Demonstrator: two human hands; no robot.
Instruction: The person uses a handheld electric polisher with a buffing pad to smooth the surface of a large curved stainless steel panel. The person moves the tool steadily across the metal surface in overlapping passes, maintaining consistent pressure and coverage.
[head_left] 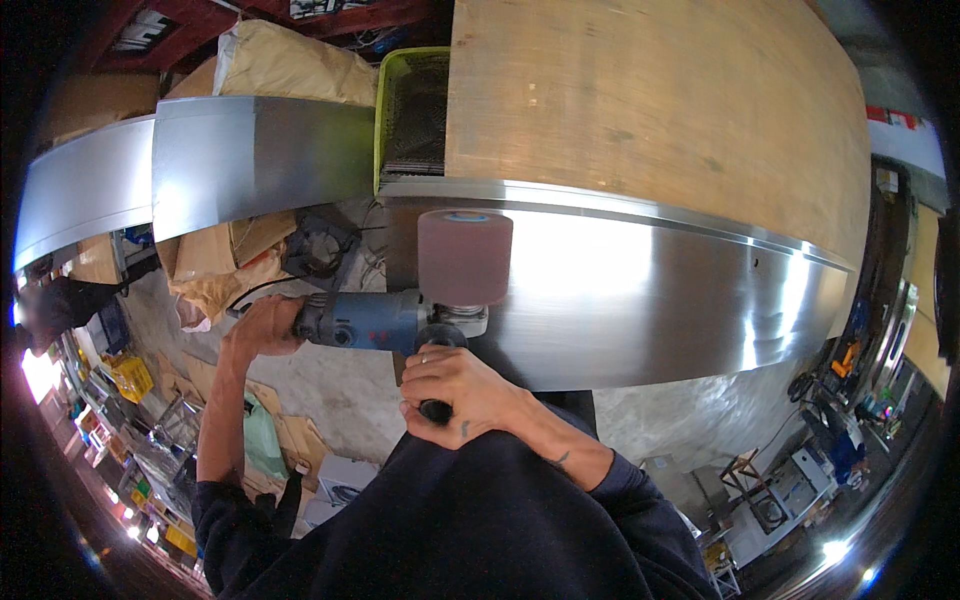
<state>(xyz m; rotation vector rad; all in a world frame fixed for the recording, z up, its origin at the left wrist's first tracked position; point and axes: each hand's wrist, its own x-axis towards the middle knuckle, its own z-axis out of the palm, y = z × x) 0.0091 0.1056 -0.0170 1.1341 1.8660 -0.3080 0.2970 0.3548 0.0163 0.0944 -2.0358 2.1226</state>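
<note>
Both of my hands are on a blue power tool, a drum sander (370, 320), which lies crosswise in front of me. My left hand (272, 326) is closed round the rear end of its body, where a black cord comes off. The fingers of my right hand (455, 392) wrap round the black side handle (436, 410) near the tool's head. A brownish-red abrasive drum (465, 258) points away from me over the left end of a shiny metal sheet (620, 300). Whether the drum touches the sheet, I cannot tell.
Beyond the sheet lies a large wooden board (650, 90). A yellow-green basket (412, 120) stands left of it, beside more metal panels (265, 150). Cardboard and a paper sack (290, 60) are at the back left. A machine (790, 500) stands on the floor at right.
</note>
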